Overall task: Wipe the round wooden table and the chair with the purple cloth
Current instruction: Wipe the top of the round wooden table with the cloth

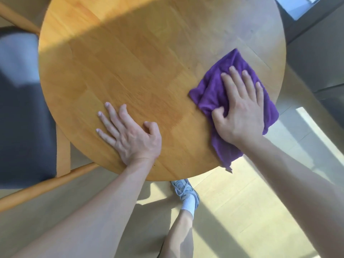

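Note:
The round wooden table (141, 58) fills the upper middle of the view. A purple cloth (210, 90) lies crumpled on its right side, with one corner hanging over the near edge. My right hand (240, 108) presses flat on the cloth, fingers straight and spread, thumb tucked against a fold. My left hand (128, 133) rests palm down on the bare wood near the table's front edge, fingers spread. The chair (24, 112), with a dark grey seat and a light wooden frame, stands at the left, partly under the table.
Pale floor lies below and to the right, with bright sun patches. My leg and a white sneaker (184, 190) show under the table's near edge. A grey ledge or sill (312, 43) runs along the upper right.

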{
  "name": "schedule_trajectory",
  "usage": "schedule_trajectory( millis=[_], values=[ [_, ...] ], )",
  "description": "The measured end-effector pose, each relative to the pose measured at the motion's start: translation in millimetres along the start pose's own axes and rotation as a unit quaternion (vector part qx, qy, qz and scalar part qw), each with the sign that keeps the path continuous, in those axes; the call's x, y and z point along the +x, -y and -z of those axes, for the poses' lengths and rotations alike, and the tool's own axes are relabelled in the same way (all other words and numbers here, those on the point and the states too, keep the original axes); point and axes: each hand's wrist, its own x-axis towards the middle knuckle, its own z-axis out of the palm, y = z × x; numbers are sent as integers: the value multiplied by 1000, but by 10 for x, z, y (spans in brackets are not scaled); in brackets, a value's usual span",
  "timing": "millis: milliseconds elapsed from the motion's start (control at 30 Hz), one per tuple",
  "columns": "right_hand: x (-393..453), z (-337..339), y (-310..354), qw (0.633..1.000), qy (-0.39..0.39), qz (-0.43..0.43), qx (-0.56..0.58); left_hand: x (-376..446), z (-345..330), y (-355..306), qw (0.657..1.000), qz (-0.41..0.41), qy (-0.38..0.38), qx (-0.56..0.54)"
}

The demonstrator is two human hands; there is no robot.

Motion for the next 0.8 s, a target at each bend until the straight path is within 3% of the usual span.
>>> schedule_trajectory(
  millis=[133, 200, 333, 433, 500, 633, 733, 800],
  values=[
    [194, -131, 595, 978, -62, -194, 47, 0, -10, 28, 1000, -2, 0, 2],
    [83, -221, 893, 974, -60, -208, 69, -4, -9, 38, 1000, -3, -2, 2],
    [-301, -222, 806, 998, 25, -12, 62, 3, -16, 26, 1000, -2, -6, 4],
    [-328, -82, 288, 984, 72, 162, 31, 1, -14, 23, 1000, -2, -4, 7],
    [-231, -11, -2, 981, 62, 186, -6, -3, -18, 22, 1000, 0, 1, 8],
    [51, 0, 2, 1000, -18, -21, -8, 7, -22, 1, 1000, -3, 7, 12],
    [227, -102, 419, 984, -64, -163, 31, 30, -14, 21, 1000, -3, 8, 20],
    [203, -188, 711, 974, -75, -206, 54, 22, -14, 44, 1000, -5, 11, 19]
  ],
)
